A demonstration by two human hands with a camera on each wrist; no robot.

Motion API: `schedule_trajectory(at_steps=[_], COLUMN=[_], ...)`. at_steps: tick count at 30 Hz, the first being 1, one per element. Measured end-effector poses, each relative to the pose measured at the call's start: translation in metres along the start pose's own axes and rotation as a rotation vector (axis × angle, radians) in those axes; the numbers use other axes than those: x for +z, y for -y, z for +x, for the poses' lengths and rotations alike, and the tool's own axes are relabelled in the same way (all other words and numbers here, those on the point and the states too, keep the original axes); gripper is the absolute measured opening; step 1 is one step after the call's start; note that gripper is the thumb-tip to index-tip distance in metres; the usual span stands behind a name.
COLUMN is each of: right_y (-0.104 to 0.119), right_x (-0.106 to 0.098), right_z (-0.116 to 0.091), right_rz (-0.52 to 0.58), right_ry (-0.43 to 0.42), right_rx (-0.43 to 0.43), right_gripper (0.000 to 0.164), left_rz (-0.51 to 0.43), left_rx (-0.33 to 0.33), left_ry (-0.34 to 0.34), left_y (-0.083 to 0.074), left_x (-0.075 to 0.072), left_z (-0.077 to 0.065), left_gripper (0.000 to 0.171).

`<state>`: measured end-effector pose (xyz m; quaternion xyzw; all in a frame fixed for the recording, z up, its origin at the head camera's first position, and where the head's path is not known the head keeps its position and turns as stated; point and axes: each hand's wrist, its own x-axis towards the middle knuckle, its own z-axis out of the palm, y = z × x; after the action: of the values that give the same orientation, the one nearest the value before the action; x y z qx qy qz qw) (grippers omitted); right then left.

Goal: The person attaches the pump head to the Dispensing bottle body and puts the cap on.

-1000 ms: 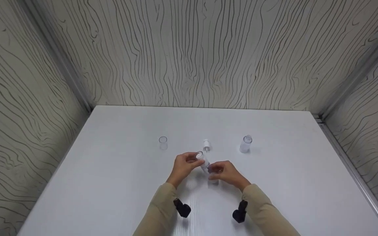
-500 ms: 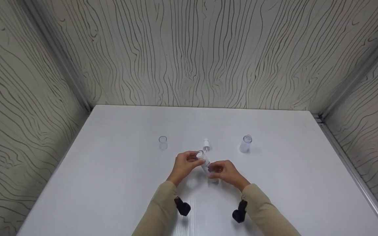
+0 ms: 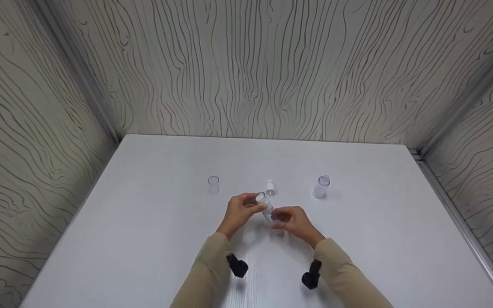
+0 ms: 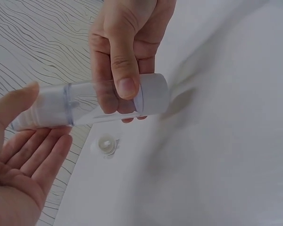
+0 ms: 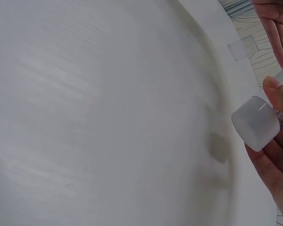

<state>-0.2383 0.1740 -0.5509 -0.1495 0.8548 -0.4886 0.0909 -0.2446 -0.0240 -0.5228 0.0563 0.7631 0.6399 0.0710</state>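
Observation:
A clear cylindrical bottle (image 3: 268,211) leans between the two hands above the white table. My left hand (image 3: 237,213) holds its upper, open-rimmed end between thumb and fingers. Lower down, my right hand (image 3: 297,223) grips the other end. In the left wrist view the bottle's frosted base (image 4: 154,94) sticks out past the right hand's thumb, while the left hand (image 4: 19,160) has its thumb above and fingers below the far end. A white pump head (image 3: 270,188) stands just beyond the bottle. The right wrist view shows the frosted base (image 5: 256,124) from close by.
On the white table (image 3: 144,222), a clear cap-like cylinder (image 3: 214,185) stands at the back left. Another clear bottle (image 3: 321,187) is at the back right. Wood-patterned panels (image 3: 246,72) enclose the table at the back and sides.
Both hands keep their hold on the bottle. Hands, bottle and table appear slightly higher in the head view than before; the things on the table stay in place.

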Motion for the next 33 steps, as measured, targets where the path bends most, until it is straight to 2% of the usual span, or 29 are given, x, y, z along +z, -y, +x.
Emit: schedule_trajectory(at_steps=[7,13,21,26,33], right_y=[0.002,-0.002,-0.004,-0.001,-0.002], right_x=[-0.003,-0.006,-0.008,-0.011,-0.012], right_z=[0.0,-0.002,-0.005,-0.005,-0.005], right_rz=[0.001,0.018,0.002,0.014,0.031], right_ry=[-0.031,-0.033,0.01,-0.005,-0.016], right_rx=[-0.035,-0.014,-0.026,-0.045,-0.015], right_gripper=[0.033,0.034,0.037,0.037,0.037], left_rz=[0.001,0.013,-0.014,-0.05,-0.074], left_rx=[0.023,0.029,0.0,0.001,0.007], left_ry=[-0.005,-0.002,-0.007,-0.031,-0.033], left_y=[-0.004,-0.001,0.002,-0.002,-0.004], left_x=[0.002,0.006,0.012,0.016,0.018], left_z=[0.002,0.002,0.0,-0.003,-0.004], left_gripper=[0.047,0.048,0.046,0.046,0.048])
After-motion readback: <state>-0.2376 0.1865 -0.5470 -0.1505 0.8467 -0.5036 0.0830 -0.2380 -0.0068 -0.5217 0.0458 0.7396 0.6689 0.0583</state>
